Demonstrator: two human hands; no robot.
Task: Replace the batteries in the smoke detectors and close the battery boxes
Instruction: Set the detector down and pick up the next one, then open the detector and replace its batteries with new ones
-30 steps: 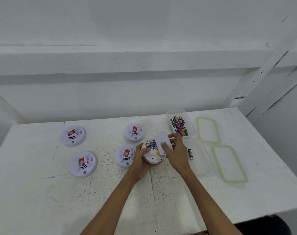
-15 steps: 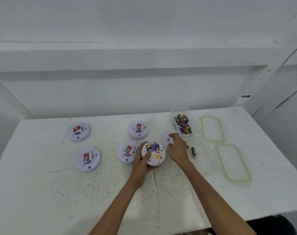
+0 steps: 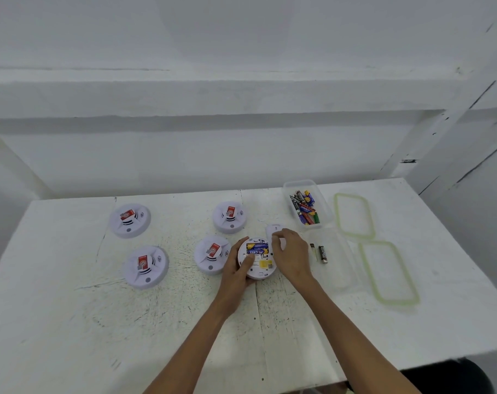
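Gripping the one overturned smoke detector (image 3: pixel 258 261) on the table (image 3: pixel 71 308), its battery bay uncovered, the left hand (image 3: pixel 237 270) curls round it while the right hand (image 3: pixel 292 255) pinches the single battery cover (image 3: pixel 273 230), near four face-up detectors (image 3: pixel 130 220), two loose batteries (image 3: pixel 322 253), two clear boxes (image 3: pixel 326 212) and two green-rimmed lids (image 3: pixel 338 214).

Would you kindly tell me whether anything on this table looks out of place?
Mildly: one smoke detector lies face down with its installed batteries exposed. Its cover is off beside it, pinched by the right hand. Two loose batteries lie apart from the stocked battery box.
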